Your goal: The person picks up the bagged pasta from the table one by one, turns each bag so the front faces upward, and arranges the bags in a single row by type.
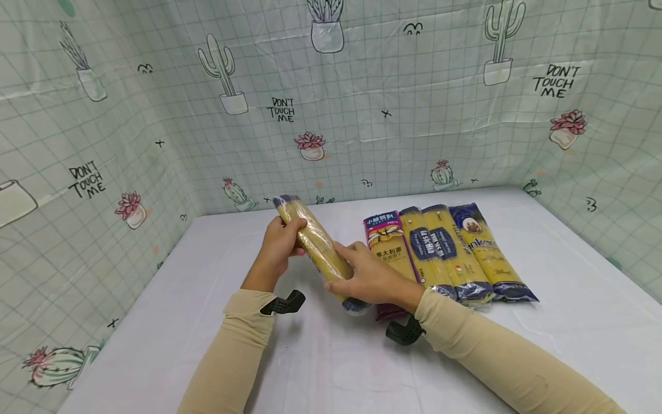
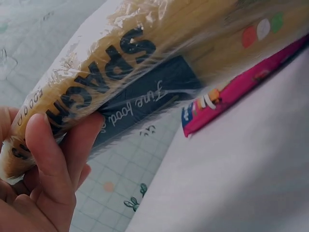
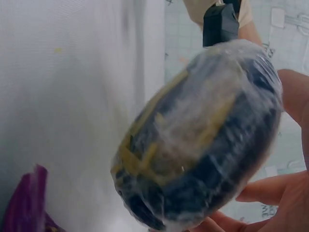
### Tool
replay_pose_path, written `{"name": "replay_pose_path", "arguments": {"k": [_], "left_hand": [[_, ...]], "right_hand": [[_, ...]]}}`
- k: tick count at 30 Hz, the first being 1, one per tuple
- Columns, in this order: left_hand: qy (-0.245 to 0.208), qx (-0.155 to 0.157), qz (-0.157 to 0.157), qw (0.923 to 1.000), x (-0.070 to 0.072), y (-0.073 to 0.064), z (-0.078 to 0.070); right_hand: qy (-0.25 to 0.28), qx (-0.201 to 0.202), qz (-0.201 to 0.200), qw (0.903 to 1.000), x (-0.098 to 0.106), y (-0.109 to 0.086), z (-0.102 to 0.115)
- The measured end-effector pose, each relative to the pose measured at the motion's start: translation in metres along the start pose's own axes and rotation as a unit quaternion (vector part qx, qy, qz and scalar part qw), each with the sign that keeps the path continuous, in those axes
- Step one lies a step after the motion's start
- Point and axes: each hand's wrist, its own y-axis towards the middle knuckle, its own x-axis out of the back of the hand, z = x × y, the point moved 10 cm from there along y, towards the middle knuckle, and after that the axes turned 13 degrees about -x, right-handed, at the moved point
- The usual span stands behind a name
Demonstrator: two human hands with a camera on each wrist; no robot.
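Observation:
Both hands hold a clear-wrapped pack of spaghetti aslant above the white table, its far end up to the left. My left hand grips it near the far end, thumb on top. Lower down, my right hand grips the near part from the right side. The left wrist view shows the pack's dark lettering and blue label beside the left fingers. In the right wrist view the dark blue wrapped end faces the camera, with some loose yellow strands inside it.
On the table, to the right, several pasta packs lie side by side: a purple-edged one, two blue-labelled ones and a blue-ended one. A patterned cloth encloses the back and sides.

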Motion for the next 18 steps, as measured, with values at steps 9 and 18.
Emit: {"name": "replay_pose_path", "arguments": {"k": [9, 18], "left_hand": [[-0.005, -0.008, -0.014, 0.9999, 0.0004, -0.0019, -0.0074], [-0.006, -0.013, -0.009, 0.9999, 0.0003, -0.0007, -0.0071]], "right_hand": [[-0.035, 0.011, -0.025, 0.9990, 0.0038, -0.0030, 0.0067], [0.011, 0.047, -0.033, 0.9983, 0.0065, -0.0015, 0.0080]]}}
